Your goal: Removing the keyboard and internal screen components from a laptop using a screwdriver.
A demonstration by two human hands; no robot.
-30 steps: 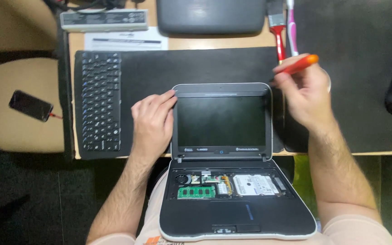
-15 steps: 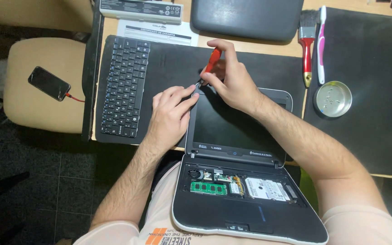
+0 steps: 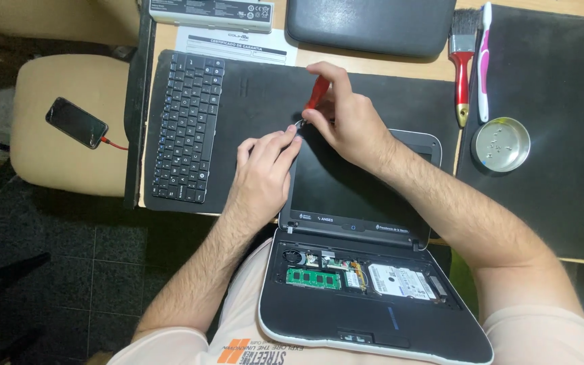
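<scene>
While the right hand (image 3: 349, 125) clamps a red screwdriver (image 3: 315, 94) at the laptop's (image 3: 366, 196) far-left corner, left hand (image 3: 261, 176) beside — fingertips pinched at its tip, keyboard (image 3: 187, 128) left.

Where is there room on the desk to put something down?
The black mat is bare between the keyboard and the hands. The right mat is bare below the tin dish. It is crowded around the laptop screen and brush.
</scene>
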